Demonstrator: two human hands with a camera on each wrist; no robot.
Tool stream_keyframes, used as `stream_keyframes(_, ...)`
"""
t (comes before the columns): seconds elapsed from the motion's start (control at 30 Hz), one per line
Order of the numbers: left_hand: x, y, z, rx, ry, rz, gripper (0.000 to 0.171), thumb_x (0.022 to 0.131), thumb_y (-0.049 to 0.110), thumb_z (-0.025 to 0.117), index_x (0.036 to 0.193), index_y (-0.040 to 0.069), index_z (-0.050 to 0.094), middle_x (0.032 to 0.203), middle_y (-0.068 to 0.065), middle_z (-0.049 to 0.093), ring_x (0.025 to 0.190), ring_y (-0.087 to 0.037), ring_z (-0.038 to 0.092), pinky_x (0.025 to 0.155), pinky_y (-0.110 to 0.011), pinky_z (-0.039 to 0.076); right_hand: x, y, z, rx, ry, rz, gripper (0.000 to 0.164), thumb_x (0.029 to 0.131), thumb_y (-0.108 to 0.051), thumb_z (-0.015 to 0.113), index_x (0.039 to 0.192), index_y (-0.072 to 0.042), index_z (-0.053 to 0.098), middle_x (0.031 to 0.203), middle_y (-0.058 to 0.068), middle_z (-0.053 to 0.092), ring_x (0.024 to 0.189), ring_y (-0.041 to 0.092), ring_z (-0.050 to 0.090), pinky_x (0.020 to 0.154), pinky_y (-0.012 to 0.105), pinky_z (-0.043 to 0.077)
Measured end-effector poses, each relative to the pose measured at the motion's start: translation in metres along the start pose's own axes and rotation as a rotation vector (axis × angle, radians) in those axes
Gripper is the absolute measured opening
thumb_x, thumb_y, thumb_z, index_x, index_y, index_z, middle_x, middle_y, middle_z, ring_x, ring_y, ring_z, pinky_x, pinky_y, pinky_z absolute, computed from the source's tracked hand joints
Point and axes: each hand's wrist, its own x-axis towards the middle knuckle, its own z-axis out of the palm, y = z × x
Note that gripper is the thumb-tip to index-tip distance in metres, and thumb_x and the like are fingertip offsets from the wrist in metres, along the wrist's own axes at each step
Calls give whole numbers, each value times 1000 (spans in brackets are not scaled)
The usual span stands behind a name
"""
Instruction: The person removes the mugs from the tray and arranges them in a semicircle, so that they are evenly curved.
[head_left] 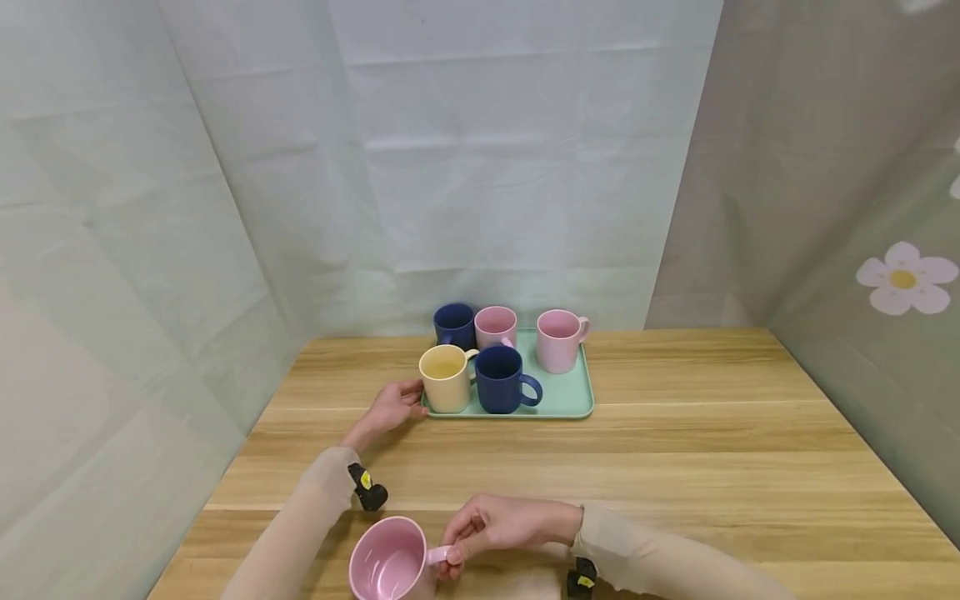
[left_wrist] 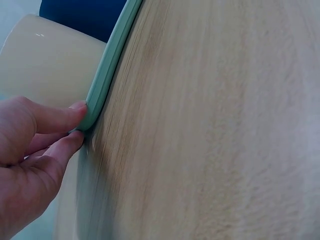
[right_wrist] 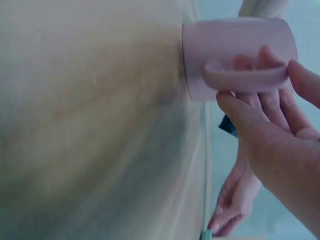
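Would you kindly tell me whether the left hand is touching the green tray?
Touching. The left wrist view shows the left hand pinching the green tray at its corner.

Three cameras: one far, two close.
From the head, we look forward and down over the table (head_left: 675,467), toward the back cloth (head_left: 487,167). In the left wrist view, tilted, we are very near to the left hand (left_wrist: 35,165) and the tray (left_wrist: 111,57) corner; the head view shares both. In the right wrist view, turned sideways, we look closely at the right hand (right_wrist: 280,145) and the near mug (right_wrist: 235,40), also seen from the head; the left hand appears farther behind.
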Motion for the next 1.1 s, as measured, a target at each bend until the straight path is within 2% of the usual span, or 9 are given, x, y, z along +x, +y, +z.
stream_keyframes(0.13, 0, 0, 1, 5, 16, -8, 62, 82, -12, 61, 137, -21, 34, 143, -37, 35, 132, -45, 40, 107, -45, 42, -5, -4, -11, -91, 40, 24, 28, 97, -6, 54, 118, 11, 61, 113, 35, 62, 89, -4, 60, 87, 12, 51)
stream_keyframes(0.33, 1, 0, 0, 15, 28, -8, 63, 81, -12, 62, 137, -20, 35, 143, -36, 36, 132, -44, 41, 107, -45, 42, -15, -5, -28, -85, 156, 67, 27, 99, -16, 52, 119, -1, 64, 117, 25, 65, 96, 9, 64, 89, 23, 56)
stream_keyframes(0.5, 2, -1, -1, 4, 26, 0, 64, 82, -12, 62, 138, -20, 34, 143, -36, 36, 132, -45, 41, 107, -45, 42, -21, -3, -40, -97, 256, 74, 29, 100, -19, 52, 118, 2, 62, 113, 29, 64, 92, 13, 63, 85, 26, 57)
stream_keyframes(0.63, 1, -2, -1, 6, 31, -7, 63, 82, -12, 62, 138, -19, 34, 144, -36, 36, 132, -44, 41, 106, -43, 42, -23, -1, -49, -118, 383, 68, 31, 99, -18, 53, 119, 4, 60, 112, 31, 63, 91, 18, 64, 84, 28, 58)
stream_keyframes(0.9, -1, -2, 0, 5, 44, -5, 63, 82, -12, 62, 138, -19, 35, 144, -35, 36, 132, -44, 42, 105, -43, 44, -28, 2, -65, -445, 603, -72, 26, 97, -7, 52, 117, 8, 59, 109, 26, 65, 100, 33, 63, 86, 21, 54)
stream_keyframes(0.97, -1, -1, 0, 4, 45, -6, 62, 82, -12, 62, 138, -19, 35, 143, -36, 36, 131, -44, 42, 105, -43, 44, -30, 1, -70, -501, 659, -95, 24, 96, -4, 53, 116, 8, 59, 108, 26, 65, 100, 35, 63, 87, 22, 54)
stream_keyframes(1.1, -1, 0, 1, 2, 39, -14, 63, 83, -12, 62, 139, -19, 34, 144, -35, 36, 132, -44, 41, 106, -43, 42, -34, -2, -78, -539, 790, -110, 22, 93, 2, 53, 115, 6, 59, 109, 26, 64, 100, 38, 63, 83, 23, 56)
